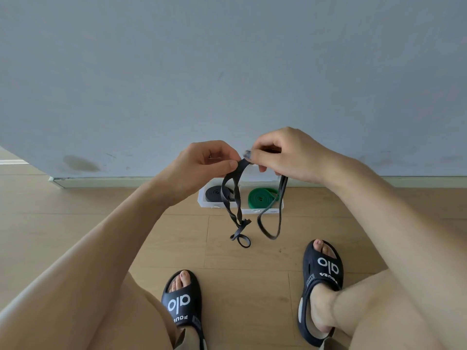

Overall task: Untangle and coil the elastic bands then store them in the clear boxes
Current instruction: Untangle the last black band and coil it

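Left hand (202, 165) and right hand (285, 155) each grip the black band (237, 198); sandals (324, 267) read "alo".

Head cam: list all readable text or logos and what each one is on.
"alo" in large white letters, on the strap of the left sandal.
"alo" in large white letters, on the strap of the right sandal.
Small white lettering under each logo starts "FOU"; the rest is too small to read.
No text shows on the black elastic band, the clear boxes or the wall.

Matt black rubbery band (233, 198), clear plastic box (202, 198), smooth wood-look floor (101, 198), matt painted wall (227, 72)
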Demonstrator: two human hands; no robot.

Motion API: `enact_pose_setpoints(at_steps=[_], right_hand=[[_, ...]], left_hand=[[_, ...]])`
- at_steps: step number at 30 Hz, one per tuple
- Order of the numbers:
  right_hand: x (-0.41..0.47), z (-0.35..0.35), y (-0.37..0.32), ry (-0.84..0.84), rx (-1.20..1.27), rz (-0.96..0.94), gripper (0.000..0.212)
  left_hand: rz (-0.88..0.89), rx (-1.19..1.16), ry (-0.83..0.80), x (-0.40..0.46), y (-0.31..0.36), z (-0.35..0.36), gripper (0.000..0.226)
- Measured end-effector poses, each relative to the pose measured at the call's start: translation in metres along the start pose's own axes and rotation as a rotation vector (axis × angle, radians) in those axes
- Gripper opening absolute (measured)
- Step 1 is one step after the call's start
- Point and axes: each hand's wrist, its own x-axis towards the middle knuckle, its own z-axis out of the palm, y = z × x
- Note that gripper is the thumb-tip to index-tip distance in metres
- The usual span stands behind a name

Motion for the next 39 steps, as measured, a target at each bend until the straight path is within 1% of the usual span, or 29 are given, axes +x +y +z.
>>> enact_pose_setpoints(at_steps=[3, 6, 9, 13, 17, 20, 24, 26, 29, 32, 36, 39], right_hand=[[0.001, 0.0, -0.003, 0.004, 0.08, 0.0, 0.035], [0.002, 0.0, -0.005, -0.002, 0.235, 0.054, 0.032], [0.003, -0.001, -0.007, -0.019, 0.369, 0.088, 0.036], [0.003, -0.001, -0.01, -0.04, 0.473, 0.098, 0.026], [0.002, -0.002, -0.014, -0.055, 0.557, 0.099, 0.028], [0.003, -0.002, -0.018, -0.051, 0.651, 0.097, 0.03], [0.005, -0.002, -0.021, -0.048, 0.819, 0.101, 0.046], [0.006, -0.004, -0.021, -0.039, 0.865, 0.099, 0.049], [0.006, -0.007, -0.022, -0.014, 0.929, 0.106, 0.041], [0.005, -0.011, -0.022, 0.005, 1.013, 0.112, 0.036], [0.003, -0.014, -0.022, 0.011, 1.036, 0.103, 0.034], [0.003, -0.015, -0.021, 0.023, 1.022, 0.103, 0.034]], left_hand=[[0.002, -0.031, -0.024, -0.001, 0.001, 0.0, 0.012], [0.007, -0.08, -0.039, -0.002, 0.004, -0.001, 0.008], [0.013, -0.117, -0.073, -0.003, 0.007, 0.0, 0.009], [0.015, -0.152, -0.098, -0.004, 0.011, 0.002, 0.015], [0.036, -0.225, -0.06, -0.004, 0.013, 0.0, 0.014], [0.067, -0.264, -0.064, -0.005, 0.014, 0.0, 0.004], [0.082, -0.216, -0.072, -0.008, 0.016, 0.003, 0.017], [0.086, -0.191, -0.089, -0.008, 0.017, 0.005, 0.022], [0.077, -0.192, -0.117, -0.009, 0.016, 0.005, 0.032], [0.071, -0.17, -0.186, -0.011, 0.016, 0.008, 0.038], [0.039, -0.191, -0.226, -0.01, 0.015, 0.01, 0.039], [0.017, -0.236, -0.246, -0.009, 0.014, 0.009, 0.027]])
